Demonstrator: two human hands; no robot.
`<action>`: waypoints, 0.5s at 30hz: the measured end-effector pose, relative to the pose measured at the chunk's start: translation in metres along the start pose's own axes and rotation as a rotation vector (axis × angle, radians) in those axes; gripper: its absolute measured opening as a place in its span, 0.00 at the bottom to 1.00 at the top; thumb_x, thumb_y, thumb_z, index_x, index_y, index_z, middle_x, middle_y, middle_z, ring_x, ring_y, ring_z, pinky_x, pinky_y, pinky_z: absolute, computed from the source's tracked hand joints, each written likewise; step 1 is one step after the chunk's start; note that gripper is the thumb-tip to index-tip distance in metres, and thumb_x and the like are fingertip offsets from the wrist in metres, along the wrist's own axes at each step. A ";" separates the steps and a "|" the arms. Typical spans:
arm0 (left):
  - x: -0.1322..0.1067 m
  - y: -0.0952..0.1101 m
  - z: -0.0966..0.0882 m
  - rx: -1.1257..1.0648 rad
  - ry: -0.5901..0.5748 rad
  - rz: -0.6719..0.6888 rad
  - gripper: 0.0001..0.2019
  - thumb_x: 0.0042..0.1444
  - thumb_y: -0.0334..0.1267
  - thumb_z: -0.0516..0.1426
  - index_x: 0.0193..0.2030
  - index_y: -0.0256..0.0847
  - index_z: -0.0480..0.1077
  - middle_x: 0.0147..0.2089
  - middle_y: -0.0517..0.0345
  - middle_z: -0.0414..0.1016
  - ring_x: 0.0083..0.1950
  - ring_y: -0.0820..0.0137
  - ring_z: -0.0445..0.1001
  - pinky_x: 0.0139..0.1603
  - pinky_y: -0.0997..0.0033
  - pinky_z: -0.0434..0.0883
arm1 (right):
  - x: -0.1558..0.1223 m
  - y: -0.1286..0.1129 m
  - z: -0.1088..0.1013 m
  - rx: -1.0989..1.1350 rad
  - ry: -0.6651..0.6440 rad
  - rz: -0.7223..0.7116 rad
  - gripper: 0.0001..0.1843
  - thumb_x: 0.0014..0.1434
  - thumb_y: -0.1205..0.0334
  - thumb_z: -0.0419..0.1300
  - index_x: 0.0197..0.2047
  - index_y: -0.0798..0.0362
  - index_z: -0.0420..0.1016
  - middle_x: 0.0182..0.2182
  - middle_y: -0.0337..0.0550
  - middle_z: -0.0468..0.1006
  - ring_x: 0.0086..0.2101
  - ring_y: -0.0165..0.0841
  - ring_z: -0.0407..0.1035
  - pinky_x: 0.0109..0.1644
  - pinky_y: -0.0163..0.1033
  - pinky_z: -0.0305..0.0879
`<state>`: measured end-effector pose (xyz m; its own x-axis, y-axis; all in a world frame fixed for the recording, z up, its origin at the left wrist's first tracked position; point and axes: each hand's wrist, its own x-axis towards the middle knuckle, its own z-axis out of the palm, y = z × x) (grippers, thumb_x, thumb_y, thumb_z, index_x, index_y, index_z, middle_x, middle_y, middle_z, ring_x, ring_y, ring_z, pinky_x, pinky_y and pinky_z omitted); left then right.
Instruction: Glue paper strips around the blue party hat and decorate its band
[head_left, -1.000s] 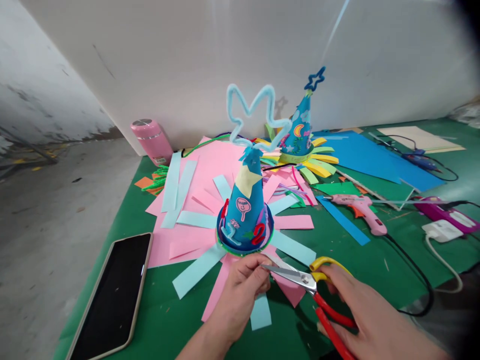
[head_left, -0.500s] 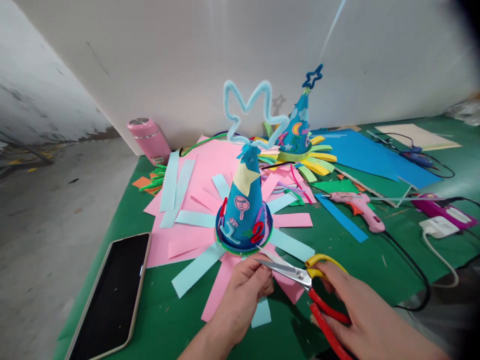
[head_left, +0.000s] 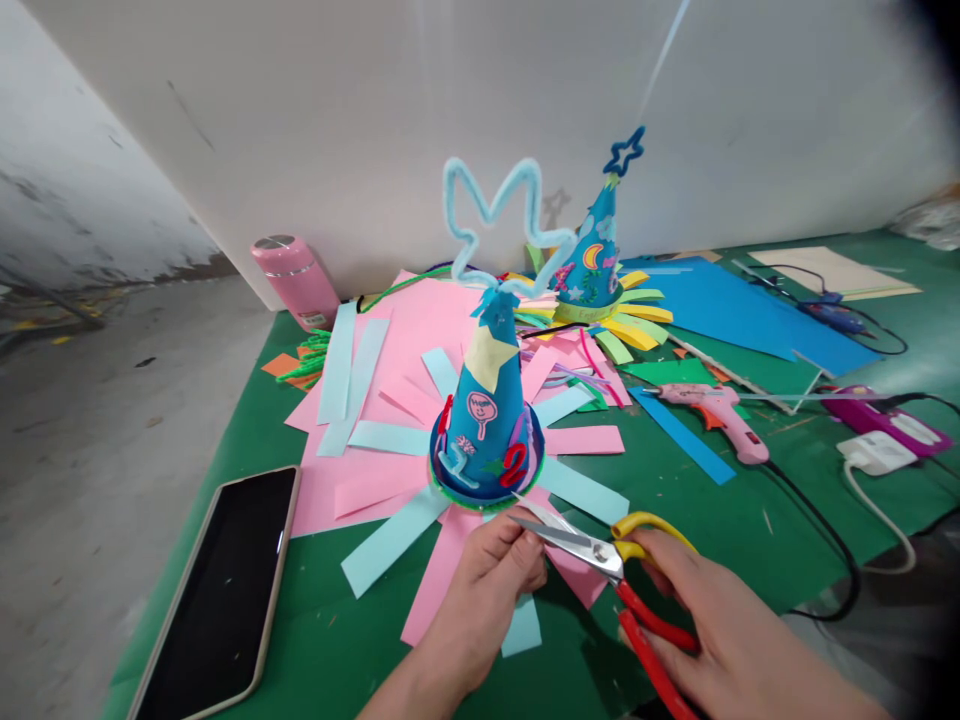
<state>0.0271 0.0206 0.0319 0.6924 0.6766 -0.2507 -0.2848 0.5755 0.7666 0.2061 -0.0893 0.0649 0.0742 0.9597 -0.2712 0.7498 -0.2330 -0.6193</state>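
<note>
Beside the blue hat (head_left: pixel 502 432), the left grip (head_left: pixel 491 585) is pressed together (contents hidden), presumably for steadiness. The right grip (head_left: pixel 720 615) clasps scissors (head_left: pixel 601 555) hatward.

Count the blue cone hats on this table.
2: the nearer blue hat, just beyond the left hand; the farther blue hat, behind it and to the right, above yellow and green strips.

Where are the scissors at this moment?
In the head view, the scissors are in the right hand, low and right of centre. Their open blades are by the left hand, near the front blue hat.
</note>
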 end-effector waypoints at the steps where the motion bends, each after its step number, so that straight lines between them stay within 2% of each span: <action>1: 0.000 0.000 0.000 0.009 -0.007 0.006 0.17 0.53 0.49 0.60 0.30 0.36 0.65 0.19 0.70 0.48 0.21 0.80 0.47 0.26 0.71 0.44 | 0.000 0.000 0.000 -0.005 0.006 -0.002 0.21 0.55 0.61 0.54 0.52 0.52 0.59 0.41 0.48 0.75 0.38 0.36 0.73 0.41 0.40 0.70; 8: 0.001 -0.004 -0.004 0.054 -0.050 0.028 0.14 0.56 0.47 0.58 0.32 0.35 0.67 0.21 0.68 0.48 0.22 0.80 0.47 0.26 0.71 0.44 | -0.003 0.001 -0.001 -0.009 0.034 -0.017 0.18 0.57 0.58 0.52 0.51 0.52 0.63 0.38 0.47 0.76 0.36 0.35 0.74 0.39 0.38 0.71; 15: 0.000 0.000 -0.004 0.105 -0.017 0.032 0.15 0.54 0.47 0.59 0.32 0.35 0.69 0.21 0.67 0.51 0.23 0.80 0.48 0.25 0.71 0.45 | -0.006 0.005 -0.003 -0.025 0.048 -0.046 0.19 0.58 0.57 0.52 0.53 0.53 0.63 0.39 0.49 0.77 0.39 0.37 0.74 0.39 0.36 0.72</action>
<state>0.0247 0.0224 0.0293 0.6953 0.6857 -0.2154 -0.2367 0.5014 0.8322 0.2117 -0.0958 0.0655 0.0702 0.9759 -0.2065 0.7692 -0.1847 -0.6117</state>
